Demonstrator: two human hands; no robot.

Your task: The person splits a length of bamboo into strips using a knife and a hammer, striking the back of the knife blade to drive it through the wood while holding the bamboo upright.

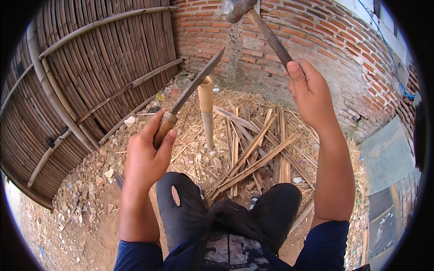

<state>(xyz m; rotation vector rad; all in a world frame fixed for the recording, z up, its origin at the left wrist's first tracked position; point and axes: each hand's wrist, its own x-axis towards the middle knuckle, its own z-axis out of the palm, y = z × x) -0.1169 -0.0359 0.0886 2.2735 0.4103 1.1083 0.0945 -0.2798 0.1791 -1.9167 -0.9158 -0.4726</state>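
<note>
My left hand is closed around the wooden handle of a long-bladed knife, its blade slanting up to the right. Behind the blade stands an upright bamboo pole, its hollow top end level with the blade's middle. I cannot tell whether the blade touches the pole's rim. My right hand grips the dark handle of a hammer, raised high at the right. The hammer's metal head is up in front of the brick wall, apart from the knife and the pole.
Split bamboo strips lie in a crossed pile beyond my knees. A bamboo slat wall rises at the left, a brick wall at the back. Rubble and straw cover the ground. Grey sheets stand at the right.
</note>
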